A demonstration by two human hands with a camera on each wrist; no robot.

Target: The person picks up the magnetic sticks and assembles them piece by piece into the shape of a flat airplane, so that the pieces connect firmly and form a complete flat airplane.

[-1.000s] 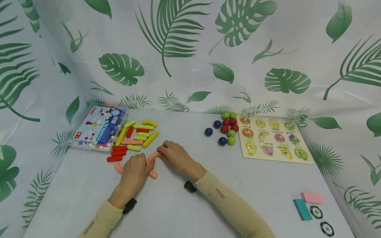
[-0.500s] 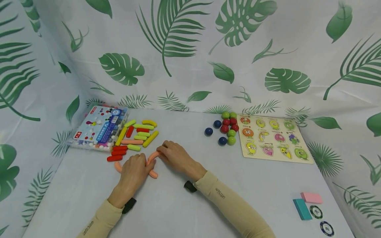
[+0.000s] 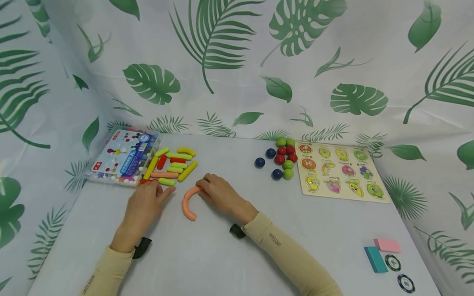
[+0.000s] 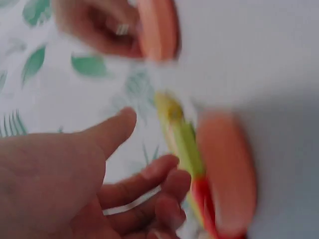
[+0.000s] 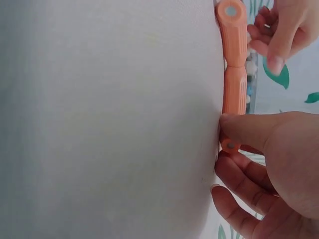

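My right hand (image 3: 222,196) pinches one end of a curved, peach-orange tube-like piece (image 3: 187,205) between thumb and fingers. In the right wrist view this orange curve (image 5: 235,89) shows ridged sides, a seam partway along and a round hole in its end. To the left, my left hand (image 3: 142,207) hovers over the table with thumb spread and fingers loosely bent, holding nothing. Close to its fingers lies another orange piece (image 4: 227,169), blurred in the left wrist view and mostly hidden in the head view. Red sticks (image 3: 148,181) are largely covered by that hand.
Yellow, lime and red sticks (image 3: 177,165) cluster beside a clear box of small parts (image 3: 124,158) at the back left. Blue, red and green balls (image 3: 281,158) and a fruit picture board (image 3: 340,172) stand at the back right. Blocks (image 3: 375,259) and chips (image 3: 406,283) lie front right.
My left hand has let go of the curved orange piece and moved left, towards the red sticks. The right hand still grips the curve's end in nearly the same place.
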